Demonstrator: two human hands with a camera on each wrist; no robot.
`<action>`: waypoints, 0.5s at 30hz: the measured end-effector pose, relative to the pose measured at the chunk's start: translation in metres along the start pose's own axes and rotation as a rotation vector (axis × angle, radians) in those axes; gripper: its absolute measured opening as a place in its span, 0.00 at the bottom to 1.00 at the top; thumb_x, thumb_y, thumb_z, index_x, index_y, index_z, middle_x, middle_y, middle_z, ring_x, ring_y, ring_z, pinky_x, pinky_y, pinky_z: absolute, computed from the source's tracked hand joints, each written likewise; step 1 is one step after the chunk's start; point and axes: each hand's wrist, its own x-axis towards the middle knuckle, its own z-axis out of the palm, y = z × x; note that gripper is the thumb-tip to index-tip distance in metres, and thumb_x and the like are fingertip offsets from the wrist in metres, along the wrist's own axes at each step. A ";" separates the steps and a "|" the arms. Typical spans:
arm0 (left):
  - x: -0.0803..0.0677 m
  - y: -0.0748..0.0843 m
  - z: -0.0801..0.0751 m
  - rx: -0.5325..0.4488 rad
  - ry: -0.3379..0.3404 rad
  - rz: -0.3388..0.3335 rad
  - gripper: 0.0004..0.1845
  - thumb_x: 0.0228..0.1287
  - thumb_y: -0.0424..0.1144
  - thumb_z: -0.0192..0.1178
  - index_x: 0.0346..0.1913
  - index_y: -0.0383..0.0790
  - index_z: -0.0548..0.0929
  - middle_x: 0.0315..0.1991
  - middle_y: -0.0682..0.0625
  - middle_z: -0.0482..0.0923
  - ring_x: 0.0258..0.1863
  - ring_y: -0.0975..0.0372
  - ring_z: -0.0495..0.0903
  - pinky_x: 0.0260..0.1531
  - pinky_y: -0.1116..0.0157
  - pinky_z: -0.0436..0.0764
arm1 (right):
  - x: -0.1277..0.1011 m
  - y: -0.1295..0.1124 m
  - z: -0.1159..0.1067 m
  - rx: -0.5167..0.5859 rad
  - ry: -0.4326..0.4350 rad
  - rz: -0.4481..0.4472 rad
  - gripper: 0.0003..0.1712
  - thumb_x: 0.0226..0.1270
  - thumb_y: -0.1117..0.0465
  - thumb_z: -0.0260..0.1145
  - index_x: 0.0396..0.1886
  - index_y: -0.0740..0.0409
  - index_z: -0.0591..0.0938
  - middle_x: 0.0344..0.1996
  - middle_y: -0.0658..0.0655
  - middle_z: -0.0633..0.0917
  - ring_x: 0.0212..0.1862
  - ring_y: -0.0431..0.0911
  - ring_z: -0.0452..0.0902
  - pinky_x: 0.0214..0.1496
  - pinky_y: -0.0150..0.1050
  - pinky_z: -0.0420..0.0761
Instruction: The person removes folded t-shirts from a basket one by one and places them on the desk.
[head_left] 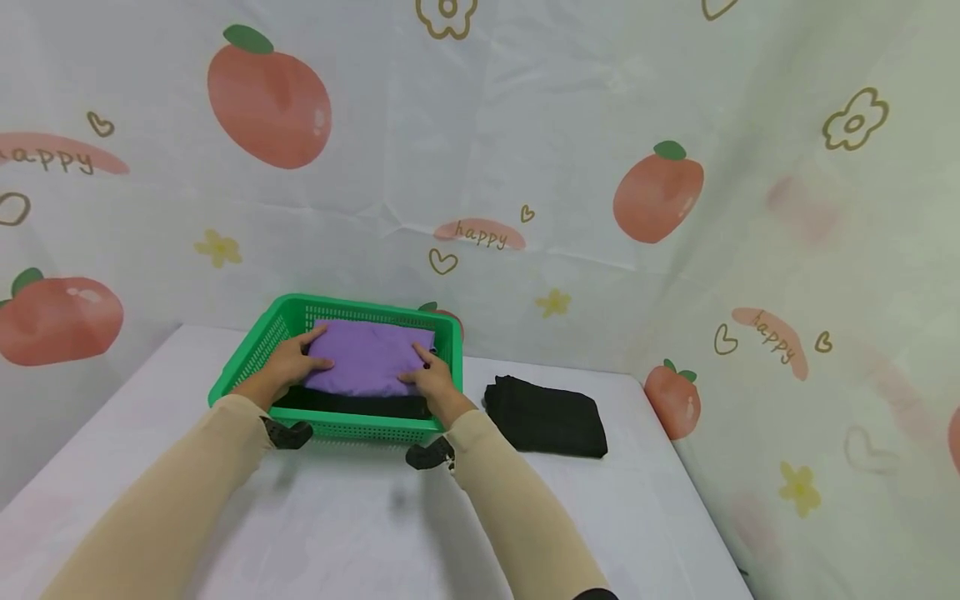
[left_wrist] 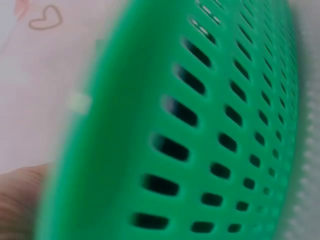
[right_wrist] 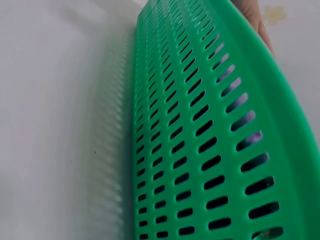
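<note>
In the head view a folded purple cloth (head_left: 367, 358) lies in the green plastic basket (head_left: 337, 427), above a black cloth (head_left: 367, 404) along the basket's near side. My left hand (head_left: 283, 367) reaches over the rim, its thumb and a finger extended onto the purple cloth's left edge. On the cloth's right edge, my right hand (head_left: 438, 385) rests a straight thumb and finger in the same way. The remaining fingers are hidden. Perforated basket walls fill most of both wrist views, with only a little of the left hand (left_wrist: 20, 202) and right hand (right_wrist: 252, 15) showing.
A folded black cloth (head_left: 547, 417) lies on the white table (head_left: 352, 525) to the right of the basket. Behind the table hangs a printed curtain (head_left: 510, 150) with fruit and flower patterns, and it continues along the right side.
</note>
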 end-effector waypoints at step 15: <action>-0.014 0.011 -0.009 -0.112 0.013 0.022 0.45 0.67 0.34 0.62 0.79 0.48 0.45 0.78 0.32 0.31 0.76 0.38 0.35 0.72 0.42 0.52 | -0.013 -0.014 -0.009 0.112 -0.073 -0.010 0.41 0.62 0.70 0.68 0.73 0.45 0.69 0.77 0.62 0.54 0.77 0.55 0.51 0.75 0.49 0.60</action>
